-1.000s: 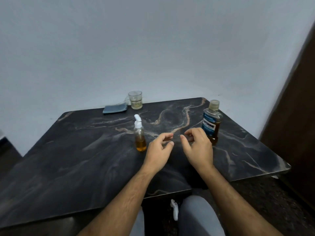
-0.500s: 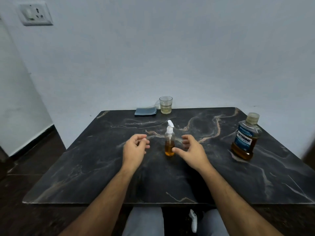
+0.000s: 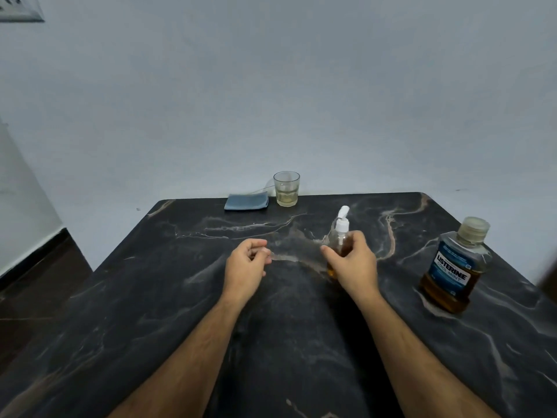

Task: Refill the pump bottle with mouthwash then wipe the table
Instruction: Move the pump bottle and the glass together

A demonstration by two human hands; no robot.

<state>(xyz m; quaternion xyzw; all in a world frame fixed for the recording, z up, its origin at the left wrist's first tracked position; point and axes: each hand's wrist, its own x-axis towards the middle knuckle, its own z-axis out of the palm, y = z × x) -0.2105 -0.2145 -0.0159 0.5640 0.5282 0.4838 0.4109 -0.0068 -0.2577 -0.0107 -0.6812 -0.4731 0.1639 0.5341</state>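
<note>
A small clear pump bottle (image 3: 341, 233) with a white pump head and a little amber liquid stands upright mid-table. My right hand (image 3: 352, 263) grips its body, hiding the lower part. My left hand (image 3: 245, 267) hovers just left of it, fingers loosely curled, holding nothing. A mouthwash bottle (image 3: 453, 267) with a blue label, a closed cap and amber liquid in its lower part stands at the right. A folded blue-grey cloth (image 3: 246, 202) lies at the far edge of the table.
A glass (image 3: 286, 189) with a little pale liquid stands next to the cloth by the wall. The dark marbled table (image 3: 150, 297) reaches the wall; floor shows to the left. A wall socket (image 3: 18, 9) is at top left.
My right hand has closed round the pump bottle, which it only approached before. The left hand stays beside it. The view has shifted, so everything sits differently in frame.
</note>
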